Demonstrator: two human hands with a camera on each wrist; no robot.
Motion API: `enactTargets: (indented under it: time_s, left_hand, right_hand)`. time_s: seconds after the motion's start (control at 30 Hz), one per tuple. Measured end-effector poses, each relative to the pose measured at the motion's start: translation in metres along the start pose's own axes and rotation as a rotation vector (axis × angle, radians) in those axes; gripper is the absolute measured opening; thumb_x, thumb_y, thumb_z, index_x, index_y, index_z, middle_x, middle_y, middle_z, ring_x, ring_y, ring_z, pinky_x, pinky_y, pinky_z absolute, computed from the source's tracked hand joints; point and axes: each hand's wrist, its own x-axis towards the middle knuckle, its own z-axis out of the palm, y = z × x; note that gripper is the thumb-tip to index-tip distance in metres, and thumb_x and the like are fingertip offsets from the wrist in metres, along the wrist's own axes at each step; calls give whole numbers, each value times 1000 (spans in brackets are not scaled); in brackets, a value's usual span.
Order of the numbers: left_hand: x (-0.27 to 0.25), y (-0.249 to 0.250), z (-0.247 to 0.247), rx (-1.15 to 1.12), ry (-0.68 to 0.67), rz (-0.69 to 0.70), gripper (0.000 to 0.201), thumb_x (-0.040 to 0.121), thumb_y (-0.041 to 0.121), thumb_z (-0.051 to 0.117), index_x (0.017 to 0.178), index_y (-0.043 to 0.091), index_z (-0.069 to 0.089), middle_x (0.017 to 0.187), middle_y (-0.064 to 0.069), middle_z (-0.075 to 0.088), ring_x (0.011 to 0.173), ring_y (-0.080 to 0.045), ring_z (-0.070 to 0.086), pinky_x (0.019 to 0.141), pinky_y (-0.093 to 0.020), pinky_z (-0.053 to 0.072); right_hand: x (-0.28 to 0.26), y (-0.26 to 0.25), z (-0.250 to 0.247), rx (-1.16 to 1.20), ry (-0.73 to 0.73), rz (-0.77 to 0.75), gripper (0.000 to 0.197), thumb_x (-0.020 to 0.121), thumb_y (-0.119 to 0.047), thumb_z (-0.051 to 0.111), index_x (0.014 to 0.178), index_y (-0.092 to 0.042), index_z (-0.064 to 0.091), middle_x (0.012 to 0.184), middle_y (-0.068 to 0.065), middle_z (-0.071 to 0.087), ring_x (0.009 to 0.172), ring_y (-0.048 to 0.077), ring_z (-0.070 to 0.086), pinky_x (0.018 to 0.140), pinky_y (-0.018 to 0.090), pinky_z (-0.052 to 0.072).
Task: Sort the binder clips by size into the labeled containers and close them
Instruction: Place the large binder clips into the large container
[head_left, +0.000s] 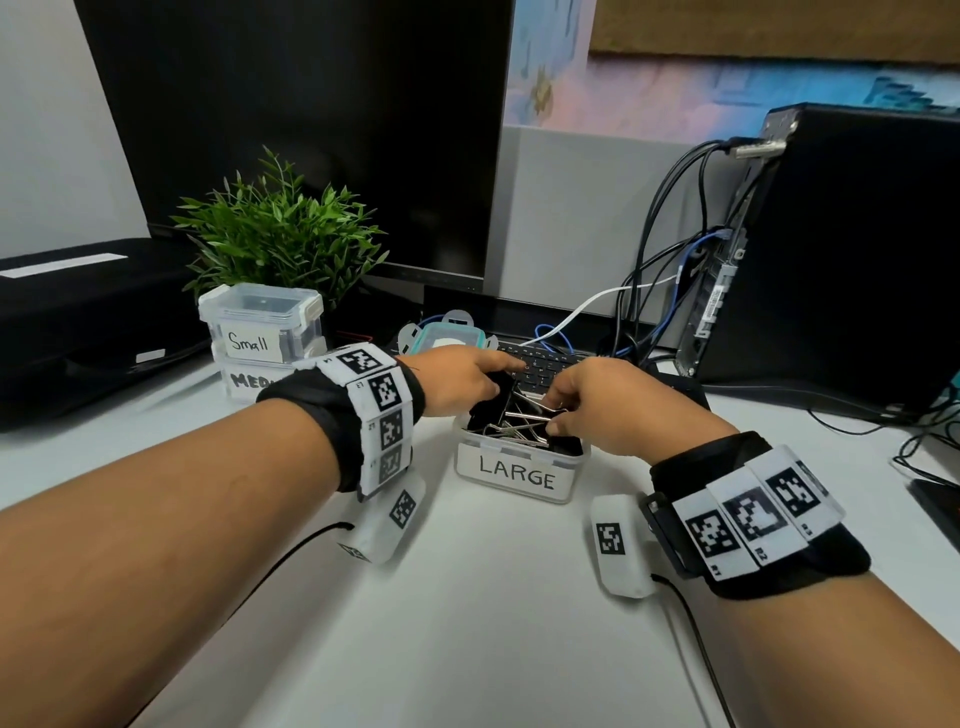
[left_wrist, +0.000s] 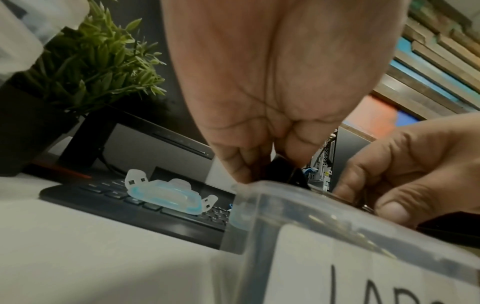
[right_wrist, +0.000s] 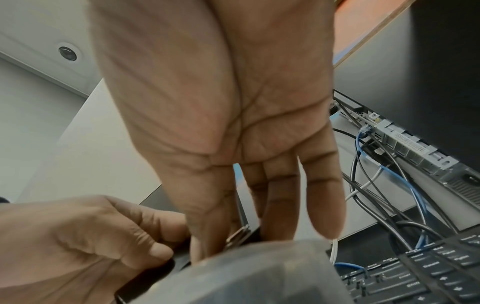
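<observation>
Black binder clips (head_left: 511, 415) gripped by both the left hand (head_left: 457, 379) and right hand (head_left: 597, 410) inside one LARGE container (head_left: 519, 475).

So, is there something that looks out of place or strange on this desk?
Yes. The teal-rimmed lid lies on the keyboard behind the open LARGE container, an odd resting place. The binder clips stand heaped above its rim.
</observation>
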Motion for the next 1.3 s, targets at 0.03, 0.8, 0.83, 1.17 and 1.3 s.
enactTargets:
  time_s: [0.03, 0.8, 0.83, 1.17, 1.3]
  left_hand:
    - [0, 0, 0, 11, 4, 0, 47, 97, 12, 44, 140, 31, 41, 139, 1, 47, 124, -13, 45, 99, -18, 31]
    - [3, 26, 5, 439, 7, 37, 48, 93, 20, 55, 138, 29, 44, 131, 0, 54, 119, -20, 51, 94, -29, 43]
    - [4, 26, 6, 440, 17, 27, 49, 92, 20, 56, 139, 29, 43, 133, 1, 53, 121, -20, 50, 95, -30, 43]
    - [2, -9, 2, -378, 95, -76, 34, 101, 16, 37, 134, 16, 46, 106, -6, 56, 99, -19, 56, 94, -32, 46]
    - [1, -22, 0, -440, 115, -100, 37, 101, 7, 34, 136, 15, 43, 119, -18, 56, 111, -25, 58, 96, -37, 46]
  right_hand:
    - [0, -1, -1, -4, -3, -1, 29, 89, -26, 64, 118, -24, 64, 112, 1, 61, 103, 18, 56, 81, 25, 43]
    - [-1, 3, 1, 89, -15, 1, 27, 80, -29, 74, 106, -20, 69, 102, 1, 68, 95, 17, 62, 85, 29, 50]
    - [-1, 4, 1, 86, -8, 7, 29, 80, -31, 74, 107, -20, 68, 104, 2, 68, 96, 17, 62, 86, 29, 50]
    - [-3, 4, -2, -5, -43, 4, 47, 86, -34, 66, 130, -21, 55, 122, 3, 59, 109, 20, 55, 81, 23, 39]
    - [-2, 5, 0, -13, -35, -6, 56, 87, -29, 66, 138, -23, 46, 133, 4, 54, 119, 23, 51, 94, 30, 41]
